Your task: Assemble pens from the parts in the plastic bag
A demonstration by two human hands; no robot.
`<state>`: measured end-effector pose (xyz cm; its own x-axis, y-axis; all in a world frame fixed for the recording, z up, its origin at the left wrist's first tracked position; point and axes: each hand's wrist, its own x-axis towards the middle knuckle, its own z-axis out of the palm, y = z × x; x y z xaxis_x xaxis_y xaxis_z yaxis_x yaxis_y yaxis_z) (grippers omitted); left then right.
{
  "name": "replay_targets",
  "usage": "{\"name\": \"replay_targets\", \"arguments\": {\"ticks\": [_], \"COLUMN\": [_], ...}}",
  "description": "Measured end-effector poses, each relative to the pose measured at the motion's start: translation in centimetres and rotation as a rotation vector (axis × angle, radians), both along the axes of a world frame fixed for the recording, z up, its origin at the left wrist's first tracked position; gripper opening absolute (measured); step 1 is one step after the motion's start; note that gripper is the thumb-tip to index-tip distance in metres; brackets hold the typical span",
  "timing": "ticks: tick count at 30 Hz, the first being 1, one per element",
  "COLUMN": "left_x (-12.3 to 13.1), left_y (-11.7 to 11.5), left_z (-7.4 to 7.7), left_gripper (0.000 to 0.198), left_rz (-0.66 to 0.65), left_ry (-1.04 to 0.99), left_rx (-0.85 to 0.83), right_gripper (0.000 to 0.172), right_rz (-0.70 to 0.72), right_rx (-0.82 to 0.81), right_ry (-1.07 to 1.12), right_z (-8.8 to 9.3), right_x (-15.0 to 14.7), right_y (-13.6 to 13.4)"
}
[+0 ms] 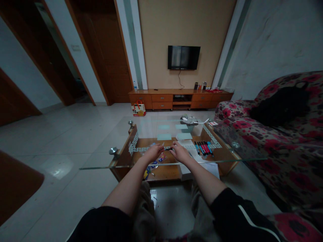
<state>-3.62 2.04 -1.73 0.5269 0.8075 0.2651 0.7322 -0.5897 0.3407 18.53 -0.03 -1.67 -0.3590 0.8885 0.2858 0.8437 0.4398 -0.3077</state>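
A slim black marker pen (167, 149) lies level between my two hands, just above the glass tabletop. My left hand (154, 152) has its fingers closed on the pen's left end. On its right end, my right hand (179, 152) is closed in a pinch. The fingers cover both ends, so I cannot tell whether it is capped. To the right of my right hand, a row of several blue, black and red markers (204, 148) rests side by side on the glass.
The glass coffee table (101, 163) has metal knobs and a wooden shelf below. On that shelf are colourful wrappers (154, 164) and white paper (212, 169). A basket (187, 127) stands beyond, with a flowered sofa (233, 114) at the right.
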Motion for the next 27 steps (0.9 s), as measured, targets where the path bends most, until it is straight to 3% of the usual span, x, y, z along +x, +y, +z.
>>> {"name": "replay_targets", "arguments": {"ticks": [13, 27], "left_x": [-0.22, -0.1], "left_y": [0.36, 0.38], "left_z": [-0.53, -0.57], "left_gripper": [0.018, 0.018], "left_rz": [0.018, 0.046], "left_ry": [0.0, 0.022], "left_rx": [0.009, 0.007], "right_gripper": [0.024, 0.03], "right_rz": [-0.048, -0.164], "right_rx": [0.003, -0.099], "right_ry": [-0.024, -0.094], "right_z": [0.13, 0.77], "right_x": [0.07, -0.15], "right_y": [-0.02, -0.21]}}
